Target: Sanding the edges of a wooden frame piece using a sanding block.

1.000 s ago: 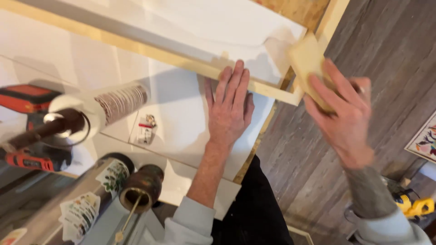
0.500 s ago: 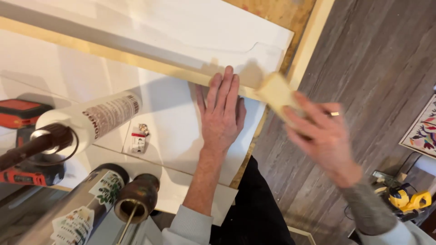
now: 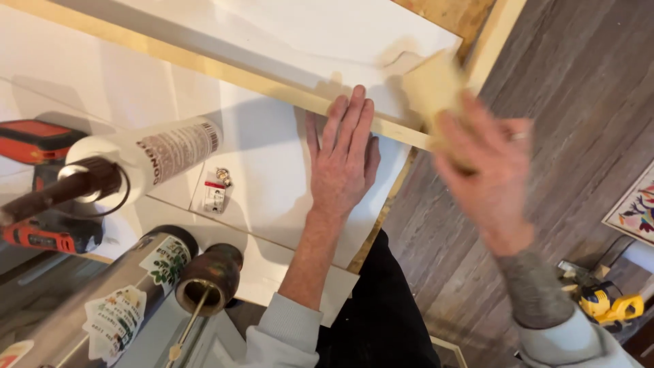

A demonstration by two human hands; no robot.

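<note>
Compared with half a second ago, my right hand (image 3: 487,177) has carried the block (image 3: 436,92) up and along the strip (image 3: 204,68), so the block now lies over the strip's right end near the corner of the white board (image 3: 272,184); a second ago it was held off past the frame edge. My left hand (image 3: 344,160) has kept its place. The right hand is blurred with motion.

Left grip: fully open, palm flat on the white board, fingers together, fingertips (image 3: 354,102) touching the lower edge of the strip. It holds nothing.

Right grip: closed on the block, a pale yellow pad, fingers over its near side; the blur hides how the thumb sits.

On the desk (image 3: 436,13) to my left: a white tube (image 3: 163,153) with a printed label, a small tag (image 3: 215,194) just beside it, a red tool (image 3: 41,232) behind, and two dark tubes (image 3: 170,279) at the near edge. A yellow tool (image 3: 606,303) lies on the wood floor (image 3: 579,88).
</note>
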